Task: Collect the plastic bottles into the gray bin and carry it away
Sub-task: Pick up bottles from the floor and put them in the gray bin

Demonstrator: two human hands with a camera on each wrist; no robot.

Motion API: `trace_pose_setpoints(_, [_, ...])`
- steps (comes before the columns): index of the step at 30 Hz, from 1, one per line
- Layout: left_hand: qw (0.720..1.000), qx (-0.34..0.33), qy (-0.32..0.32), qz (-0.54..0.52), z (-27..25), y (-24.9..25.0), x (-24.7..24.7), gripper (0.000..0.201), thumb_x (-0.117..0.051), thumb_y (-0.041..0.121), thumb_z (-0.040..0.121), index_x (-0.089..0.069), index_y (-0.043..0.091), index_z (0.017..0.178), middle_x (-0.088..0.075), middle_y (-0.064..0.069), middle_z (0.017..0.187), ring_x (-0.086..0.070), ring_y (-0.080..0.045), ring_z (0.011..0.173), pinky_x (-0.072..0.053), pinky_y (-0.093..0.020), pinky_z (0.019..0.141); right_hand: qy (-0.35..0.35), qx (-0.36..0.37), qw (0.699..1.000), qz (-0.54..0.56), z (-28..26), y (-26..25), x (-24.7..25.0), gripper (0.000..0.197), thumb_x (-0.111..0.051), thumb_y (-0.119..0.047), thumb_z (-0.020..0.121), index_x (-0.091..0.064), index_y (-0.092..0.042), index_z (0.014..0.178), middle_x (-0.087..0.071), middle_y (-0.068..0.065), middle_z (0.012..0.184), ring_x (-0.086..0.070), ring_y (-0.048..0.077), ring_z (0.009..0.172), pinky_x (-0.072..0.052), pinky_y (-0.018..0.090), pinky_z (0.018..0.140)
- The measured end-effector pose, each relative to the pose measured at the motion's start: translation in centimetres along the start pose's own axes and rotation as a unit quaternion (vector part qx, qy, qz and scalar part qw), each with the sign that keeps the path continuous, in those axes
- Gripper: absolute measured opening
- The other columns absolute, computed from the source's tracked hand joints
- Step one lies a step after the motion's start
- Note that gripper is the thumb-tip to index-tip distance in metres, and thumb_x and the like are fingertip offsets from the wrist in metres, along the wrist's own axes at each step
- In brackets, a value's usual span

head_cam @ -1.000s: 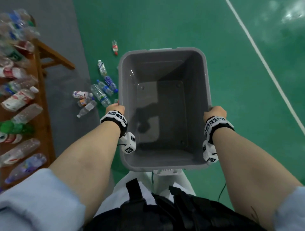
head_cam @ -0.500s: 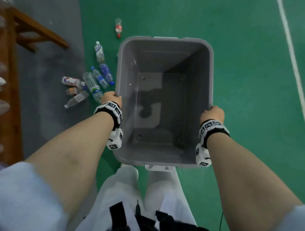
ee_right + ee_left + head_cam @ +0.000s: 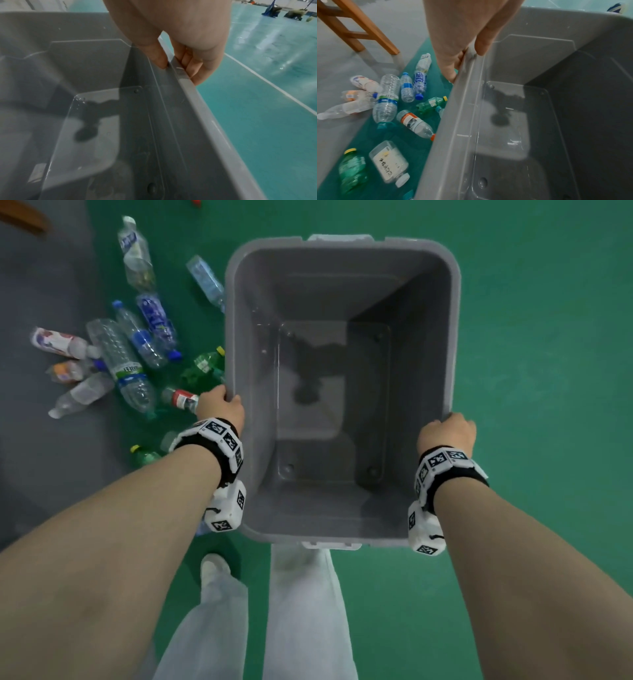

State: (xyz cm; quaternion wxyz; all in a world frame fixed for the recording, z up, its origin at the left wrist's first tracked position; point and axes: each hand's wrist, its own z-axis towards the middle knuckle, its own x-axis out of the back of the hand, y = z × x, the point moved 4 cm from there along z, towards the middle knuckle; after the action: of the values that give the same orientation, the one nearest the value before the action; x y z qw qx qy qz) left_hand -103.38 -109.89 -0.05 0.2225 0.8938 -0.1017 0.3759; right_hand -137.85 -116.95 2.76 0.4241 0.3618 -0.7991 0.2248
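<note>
Nearest of all are the person's white trouser legs (image 3: 301, 611) and one white shoe (image 3: 213, 566), planted on the glossy green floor (image 3: 531, 371). Just beyond the knees hangs the rectangular gray plastic bin (image 3: 342, 530), held up off the floor between two bare forearms, each strapped with a black band carrying white marker cubes (image 3: 226, 508). Its inside is bare, with only a shadow across its bottom.

The left hand (image 3: 221, 407) clamps the bin's left rim: thumb (image 3: 485, 40) hooked over the inside, the other fingers (image 3: 450, 70) curled under the lip outside. The right hand (image 3: 447, 431) does the same on the right rim, thumb (image 3: 158, 56) pressed inside the wall and fingers (image 3: 193, 67) wrapped beneath the edge.

To the left of the bin, plastic bottles lie scattered on the floor. Closest are a crumpled green bottle with a yellow cap (image 3: 353, 171) and a clear jar-shaped bottle with a white label (image 3: 390, 163). Further on lie a clear bottle with an orange-and-white label (image 3: 415, 123), right beside the bin wall, a second green bottle (image 3: 432, 103), and a large ribbed clear bottle with a blue-and-green band (image 3: 121, 364). A few pale bottles (image 3: 61, 344) spill leftward onto the gray mat (image 3: 41, 457). Farther still are two blue-labelled bottles (image 3: 156, 320) and a crushed clear one (image 3: 135, 251).

Beyond them, at the far left, stands a brown wooden leg frame (image 3: 359, 27).
</note>
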Motion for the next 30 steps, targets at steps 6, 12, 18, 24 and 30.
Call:
trace_pose_setpoints(6, [1.000,0.005,-0.024,-0.013,5.7,0.4,-6.1,0.023,-0.046,0.010,0.089,-0.060,0.000,0.104,-0.063,-0.019,0.107,-0.060,-0.035,0.095,-0.045,-0.035,0.077,-0.010,-0.014,1.000,-0.007,6.8,-0.7,-5.3,0.034,-0.042,-0.010,0.097,-0.056,0.002,0.125,-0.049,0.020,0.130,-0.050,0.033,0.118,-0.041,0.035,0.094])
trace_pose_setpoints(12, [0.998,0.007,-0.030,-0.058,9.4,-0.3,-10.5,0.032,-0.046,0.010,0.087,-0.058,0.003,0.115,-0.061,-0.017,0.115,-0.061,-0.030,0.095,-0.045,-0.030,0.077,-0.038,-0.019,0.999,-0.011,11.9,-0.8,-10.1,0.034,-0.044,-0.007,0.094,-0.058,-0.001,0.125,-0.054,0.020,0.129,-0.052,0.035,0.118,-0.041,0.037,0.097])
trace_pose_setpoints(18, [0.992,0.020,-0.070,-0.104,10.7,-0.3,-13.4,0.038,-0.045,0.015,0.084,-0.055,0.005,0.119,-0.061,-0.020,0.116,-0.061,-0.029,0.093,-0.051,-0.040,0.085,-0.066,-0.026,0.997,-0.013,14.5,-0.5,-12.8,0.046,-0.040,-0.006,0.088,-0.053,-0.002,0.131,-0.051,0.020,0.134,-0.052,0.037,0.119,-0.041,0.038,0.098])
trace_pose_setpoints(24, [0.984,0.041,-0.105,-0.137,11.1,-2.4,-14.2,0.043,-0.049,0.007,0.085,-0.054,0.010,0.128,-0.063,-0.010,0.118,-0.062,-0.024,0.101,-0.051,-0.032,0.089,-0.088,-0.046,0.995,-0.027,12.7,-0.1,-14.8,0.054,-0.049,-0.016,0.086,-0.039,0.001,0.136,-0.037,0.020,0.139,-0.045,0.039,0.123,-0.037,0.042,0.100])
trace_pose_setpoints(30, [0.976,0.053,-0.137,-0.161,10.1,-2.9,-14.5,0.059,-0.049,0.007,0.092,-0.031,0.017,0.148,-0.042,-0.001,0.146,-0.044,-0.017,0.131,-0.035,-0.029,0.110,-0.046,0.001,0.999,-0.029,9.5,-0.7,-16.3,0.066,-0.052,-0.014,0.086,-0.028,-0.010,0.148,-0.022,0.017,0.150,-0.033,0.035,0.134,-0.029,0.039,0.110])
